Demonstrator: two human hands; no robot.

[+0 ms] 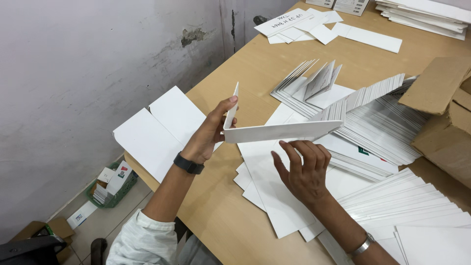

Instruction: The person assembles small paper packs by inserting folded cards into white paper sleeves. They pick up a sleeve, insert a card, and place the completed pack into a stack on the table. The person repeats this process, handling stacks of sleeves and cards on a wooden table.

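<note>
**Left hand pinches a folded white card above the table**

I see my left hand (208, 135) closed on the corner of a folded white card (279, 131), thumb on top at the fold, where a short flap stands upright. The card's long panel runs rightward, held in the air over the wooden table (216, 211). My right hand (304, 169) hovers just under that panel, fingers spread and curled, gripping nothing; I cannot tell whether the fingertips touch the card. Below lie loose white sheets (267, 189). To the right sit fanned stacks of flat cards (378, 122) and a cardboard box (444, 118). Left of my wrist, a large opened white board (157, 130) overhangs the table edge.
</note>
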